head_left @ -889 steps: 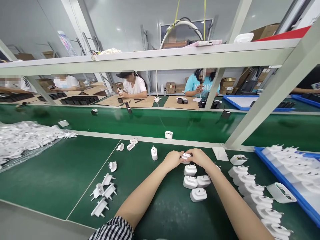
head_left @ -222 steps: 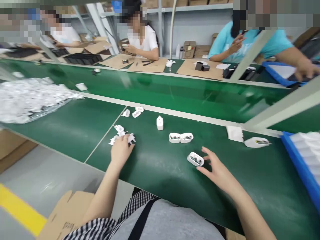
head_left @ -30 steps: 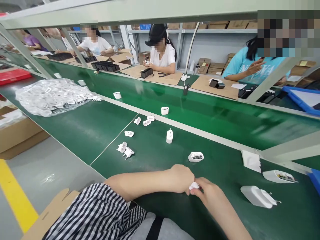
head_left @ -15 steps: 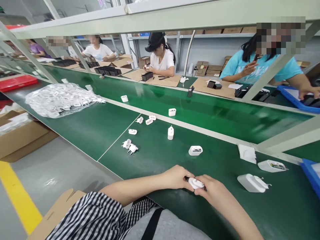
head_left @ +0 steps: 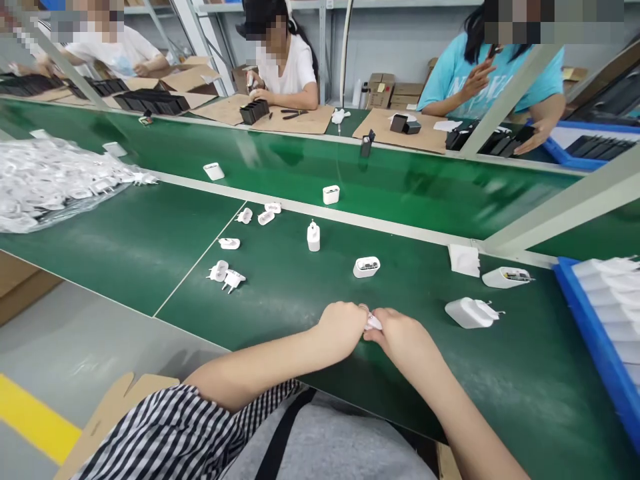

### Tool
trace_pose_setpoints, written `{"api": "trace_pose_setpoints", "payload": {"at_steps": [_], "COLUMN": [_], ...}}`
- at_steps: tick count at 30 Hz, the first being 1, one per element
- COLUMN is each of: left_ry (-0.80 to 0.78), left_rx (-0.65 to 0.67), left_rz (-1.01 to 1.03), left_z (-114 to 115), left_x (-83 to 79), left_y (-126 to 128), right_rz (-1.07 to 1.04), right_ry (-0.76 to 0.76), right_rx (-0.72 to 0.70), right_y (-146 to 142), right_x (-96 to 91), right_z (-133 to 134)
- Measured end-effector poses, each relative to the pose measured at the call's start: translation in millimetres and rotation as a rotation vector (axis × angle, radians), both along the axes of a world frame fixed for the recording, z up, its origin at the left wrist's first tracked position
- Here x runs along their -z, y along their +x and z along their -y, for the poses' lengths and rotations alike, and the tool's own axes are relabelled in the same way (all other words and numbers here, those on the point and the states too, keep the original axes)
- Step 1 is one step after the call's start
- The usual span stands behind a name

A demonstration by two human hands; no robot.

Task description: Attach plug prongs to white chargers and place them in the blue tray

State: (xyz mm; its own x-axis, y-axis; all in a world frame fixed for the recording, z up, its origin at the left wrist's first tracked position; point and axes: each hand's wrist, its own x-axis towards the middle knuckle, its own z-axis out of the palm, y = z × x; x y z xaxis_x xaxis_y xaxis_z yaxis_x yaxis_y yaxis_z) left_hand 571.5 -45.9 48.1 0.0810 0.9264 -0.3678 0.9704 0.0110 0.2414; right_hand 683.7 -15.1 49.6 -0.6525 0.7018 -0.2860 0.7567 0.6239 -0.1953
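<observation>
My left hand (head_left: 343, 331) and my right hand (head_left: 397, 335) meet over the green bench near its front edge. Both are closed on a small white charger piece (head_left: 373, 322); fingers cover most of it, so its prongs cannot be made out. Just beyond my hands stands an open white charger housing (head_left: 367, 267) with parts visible inside. A white charger with a plug on top (head_left: 313, 237) stands farther back. On the right lie a larger white charger (head_left: 471, 313) with metal prongs and an open housing (head_left: 507, 277). White plug heads (head_left: 233, 280) lie to the left.
A bag heaped with white plug pieces (head_left: 55, 183) lies far left. A blue tray (head_left: 575, 300) of white parts is at right. Two white housings (head_left: 331, 195) are on the green strip behind the rail. Co-workers sit opposite; a slanted post (head_left: 560, 207) rises at right.
My head view has tilted down and turned right, bringing the blue tray further in. My hands have turned and closed tighter around the charger piece, hiding more of it.
</observation>
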Motion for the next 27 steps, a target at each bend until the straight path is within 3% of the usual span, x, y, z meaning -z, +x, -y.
{"api": "trace_pose_setpoints", "payload": {"at_steps": [4,7,10,14,17,20,22,24,27], "left_ry": [0.018,-0.028,0.001,0.164,0.104,0.14,0.207,0.202,-0.035], "left_rx": [0.11,0.083,-0.153,-0.693,-0.831,-0.823,-0.814,-0.75,-0.536], "left_rz": [0.127,0.186,0.111,-0.281,-0.329,-0.183,0.031,0.391,0.886], "left_z": [0.2,5.1,19.2,49.0,65.9,69.7,66.2,59.3,44.3], "left_x": [11.0,11.2,2.2,-7.7,1.0,13.7,17.1,15.6,8.9], "left_y": [-14.9,-36.5,-73.4,-133.7,-164.4,-170.0,-160.0,-141.0,-103.2], "right_rz": [-0.143,-0.289,-0.375,-0.327,-0.279,-0.324,-0.397,-0.504,-0.586], "right_ry": [-0.069,-0.112,-0.109,-0.043,0.073,0.434,0.65,0.687,0.493], "right_rx": [0.012,0.038,0.107,0.296,0.418,0.467,0.473,0.339,-0.118], "right_y": [7.3,8.4,13.6,41.4,68.4,79.8,72.7,55.1,22.2], "right_x": [6.1,11.1,17.6,28.0,29.9,19.3,7.3,-2.5,-2.9], "right_z": [-2.8,1.1,0.1,-24.0,-40.6,-34.3,-19.0,-2.0,14.8]}}
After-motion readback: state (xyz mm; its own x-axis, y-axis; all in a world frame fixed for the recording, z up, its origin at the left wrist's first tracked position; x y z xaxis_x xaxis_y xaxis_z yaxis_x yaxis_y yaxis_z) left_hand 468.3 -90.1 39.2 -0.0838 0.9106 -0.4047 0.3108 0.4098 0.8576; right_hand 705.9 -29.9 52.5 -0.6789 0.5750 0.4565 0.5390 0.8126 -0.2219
